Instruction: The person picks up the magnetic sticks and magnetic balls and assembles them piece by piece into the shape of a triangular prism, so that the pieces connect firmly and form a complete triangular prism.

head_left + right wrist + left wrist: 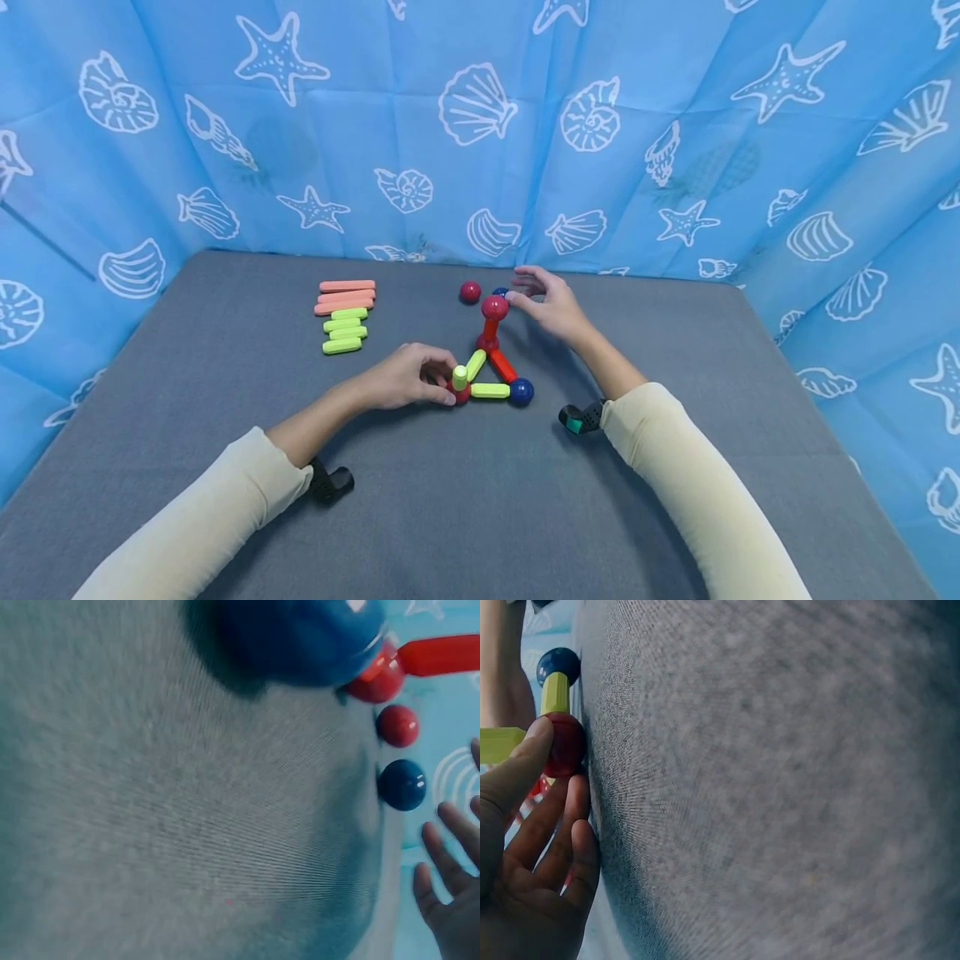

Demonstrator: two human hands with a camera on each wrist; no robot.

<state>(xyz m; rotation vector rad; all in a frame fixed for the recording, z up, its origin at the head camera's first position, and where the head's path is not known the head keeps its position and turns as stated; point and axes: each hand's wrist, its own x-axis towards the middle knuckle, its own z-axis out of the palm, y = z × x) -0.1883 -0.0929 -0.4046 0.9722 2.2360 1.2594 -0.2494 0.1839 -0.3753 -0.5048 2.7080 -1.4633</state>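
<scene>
On the table lies a triangle of balls and short rods: two yellow-green rods (491,390) and a red rod (502,365) join a blue ball (522,392) and two red balls. My left hand (408,377) pinches the near-left red ball (566,745) between thumb and fingers; a yellow-green rod (460,377) stands up from it. From the far red ball (487,342) rises another red rod (491,330), topped by a red ball (495,307). My right hand (553,307), fingers spread, hovers by a loose blue ball (403,784), apart from it in the right wrist view.
A loose red ball (470,292) sits at the back of the grey table (450,517). To the left lie several orange rods (346,297) and several yellow-green rods (345,331) in a stack of rows. A blue shell-patterned curtain (337,142) hangs behind the table.
</scene>
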